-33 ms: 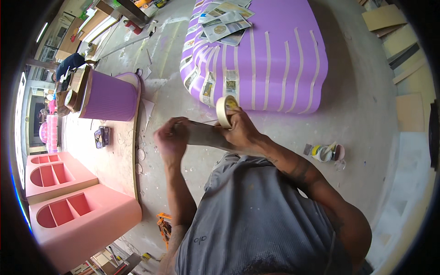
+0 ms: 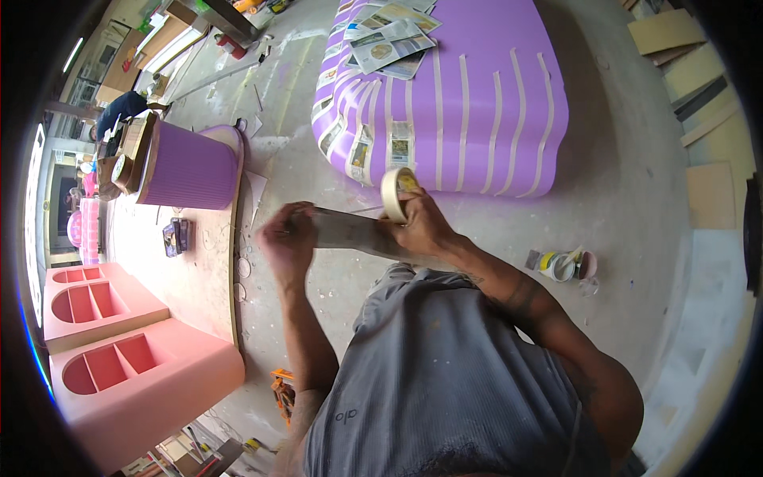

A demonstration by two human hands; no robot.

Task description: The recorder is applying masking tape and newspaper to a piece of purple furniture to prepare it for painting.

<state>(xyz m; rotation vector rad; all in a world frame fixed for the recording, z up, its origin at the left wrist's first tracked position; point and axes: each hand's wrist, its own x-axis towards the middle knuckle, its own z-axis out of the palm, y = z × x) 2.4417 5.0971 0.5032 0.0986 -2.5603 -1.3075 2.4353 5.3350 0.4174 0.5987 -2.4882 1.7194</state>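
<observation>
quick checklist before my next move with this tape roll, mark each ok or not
1. Tape roll held: ok, it is in the right hand.
2. Greyish strip spanning both hands: ok, it runs from one to the other.
3. Left hand gripping firmly: cannot tell, the hand is blurred.
4. Printed sheets spread without overlap on top of the purple piece: not ok, they overlap in a pile.
5. White tub clear of the purple piece: ok, it stands apart.
</observation>
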